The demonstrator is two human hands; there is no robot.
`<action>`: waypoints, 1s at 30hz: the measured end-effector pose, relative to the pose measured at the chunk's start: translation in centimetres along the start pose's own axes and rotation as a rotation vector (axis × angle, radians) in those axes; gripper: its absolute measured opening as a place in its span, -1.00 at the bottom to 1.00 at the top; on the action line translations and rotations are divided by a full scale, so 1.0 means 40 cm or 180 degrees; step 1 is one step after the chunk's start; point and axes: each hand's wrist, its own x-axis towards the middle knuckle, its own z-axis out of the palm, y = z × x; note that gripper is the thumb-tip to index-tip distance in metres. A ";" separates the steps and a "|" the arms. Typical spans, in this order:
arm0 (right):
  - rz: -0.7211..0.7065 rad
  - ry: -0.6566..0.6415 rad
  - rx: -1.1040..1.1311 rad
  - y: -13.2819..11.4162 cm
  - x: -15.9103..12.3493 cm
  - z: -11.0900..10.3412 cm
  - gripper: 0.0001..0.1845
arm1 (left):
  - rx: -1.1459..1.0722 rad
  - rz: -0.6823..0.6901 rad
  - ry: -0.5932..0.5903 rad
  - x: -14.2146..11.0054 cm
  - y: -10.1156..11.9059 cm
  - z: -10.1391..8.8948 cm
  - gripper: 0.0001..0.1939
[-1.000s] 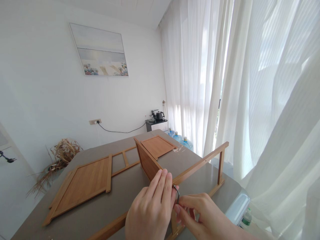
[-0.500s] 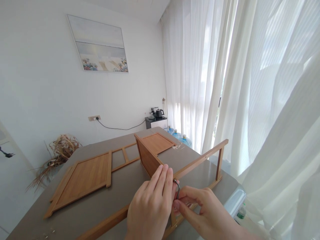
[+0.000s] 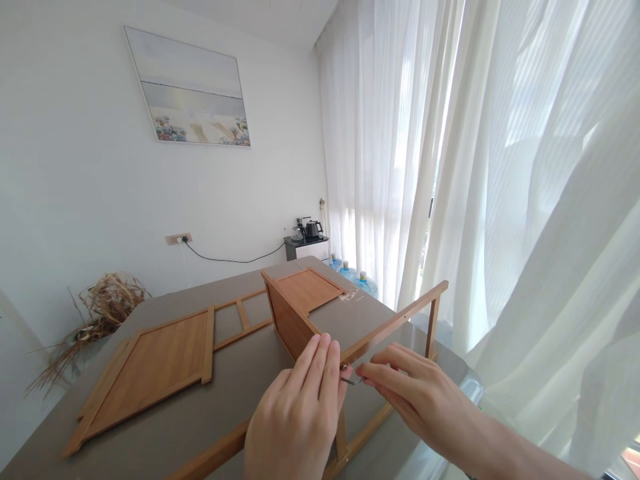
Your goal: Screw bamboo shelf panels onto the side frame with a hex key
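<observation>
My left hand (image 3: pixel 300 407) is wrapped over the corner where an upright wooden panel (image 3: pixel 289 313) meets a wooden frame (image 3: pixel 395 320). My right hand (image 3: pixel 415 380) pinches the end of a bent grey hex key (image 3: pixel 354 381) between thumb and fingers. The key's other end reaches a small brass-coloured bolt (image 3: pixel 343 367) at the frame joint, beside my left fingertips. The lower part of the joint is hidden behind my left hand.
On the grey table (image 3: pixel 240 393) lie a slatted panel (image 3: pixel 150 373), a ladder-like frame (image 3: pixel 243 315) and another flat panel (image 3: pixel 315 288). Water jugs (image 3: pixel 363 283) stand beyond the table, near white curtains (image 3: pixel 380 167). Dried plants (image 3: pixel 110 307) are at the left.
My right hand has swung the hex key from hanging downward to pointing right, and rises slightly. My left hand keeps its hold. The whole view has shifted a little.
</observation>
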 end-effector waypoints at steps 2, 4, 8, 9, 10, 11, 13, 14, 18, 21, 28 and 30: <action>-0.0103 0.0017 -0.0156 0.010 0.000 -0.011 -0.74 | -0.0009 0.0014 -0.0027 0.000 -0.001 -0.002 -0.75; -0.0163 0.0020 -0.0284 0.016 -0.002 -0.016 -0.72 | -0.0029 -0.0005 -0.0067 0.001 -0.001 -0.004 -0.74; -0.0215 0.0094 -0.0399 0.020 -0.003 -0.019 -0.69 | -0.0034 -0.0047 -0.0090 0.003 -0.002 -0.005 -0.74; -0.0210 0.0104 -0.0420 0.022 -0.003 -0.019 -0.69 | -0.0030 -0.0049 -0.0067 0.004 -0.002 -0.005 -0.75; -0.0207 0.0106 -0.0444 0.023 -0.002 -0.019 -0.69 | -0.0029 -0.0047 -0.0047 0.004 -0.001 -0.005 -0.75; -0.0212 0.0108 -0.0473 0.025 0.000 -0.020 -0.69 | -0.0026 -0.0047 -0.0022 0.004 -0.001 -0.005 -0.75; -0.0247 0.0105 -0.0530 0.027 0.003 -0.024 -0.70 | -0.0027 -0.0035 -0.0013 0.005 0.000 -0.005 -0.75; -0.0272 0.0108 -0.0560 0.028 0.005 -0.028 -0.70 | -0.0028 -0.0031 -0.0027 0.005 0.001 -0.006 -0.75; -0.0454 0.0083 -0.0769 0.021 0.017 -0.051 -0.67 | -0.0034 -0.0033 -0.0082 0.005 0.001 -0.008 -0.75; -0.0633 0.0017 -0.0964 0.013 0.025 -0.070 -0.66 | -0.0055 -0.0041 -0.0114 0.004 0.001 -0.008 -0.74; -0.0805 0.0131 -0.1182 0.009 0.031 -0.077 -0.68 | -0.0022 -0.0012 -0.0091 0.003 0.000 -0.009 -0.75; -0.0781 0.0124 -0.1181 0.008 0.035 -0.076 -0.68 | -0.0026 -0.0010 -0.0104 0.003 0.000 -0.009 -0.75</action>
